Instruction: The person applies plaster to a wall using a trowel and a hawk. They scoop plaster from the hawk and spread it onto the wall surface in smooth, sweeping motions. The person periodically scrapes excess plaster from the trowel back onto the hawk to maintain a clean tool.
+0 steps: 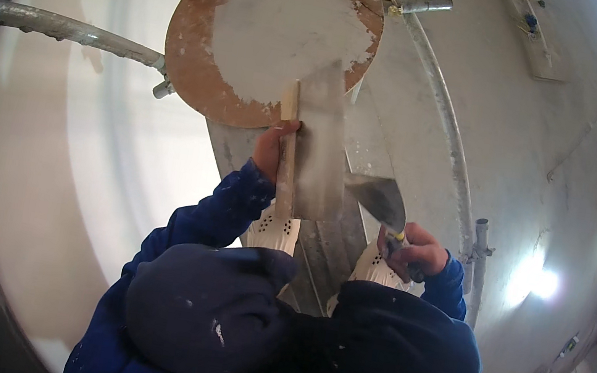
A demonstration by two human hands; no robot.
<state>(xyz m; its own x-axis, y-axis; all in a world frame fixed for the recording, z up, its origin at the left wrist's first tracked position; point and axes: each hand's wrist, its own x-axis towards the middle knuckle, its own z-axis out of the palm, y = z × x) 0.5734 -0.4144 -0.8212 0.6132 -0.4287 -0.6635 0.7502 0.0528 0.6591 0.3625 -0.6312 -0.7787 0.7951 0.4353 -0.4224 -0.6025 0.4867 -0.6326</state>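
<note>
From the head camera, a round wooden board [200, 71] smeared with white plaster sat on top of a metal scaffold frame [67, 30]. The left hand [271, 150], just below the board's lower edge, was clenched around the wooden handle of a long flat trowel [318, 143], whose blade reached up onto the board. The right hand [414, 252], well below and to the right of the board, gripped the handle of a putty knife [381, 199], its blade touching the trowel's lower right edge. Below the board stood two white shoes [272, 230] on a grey plank [328, 249].
</note>
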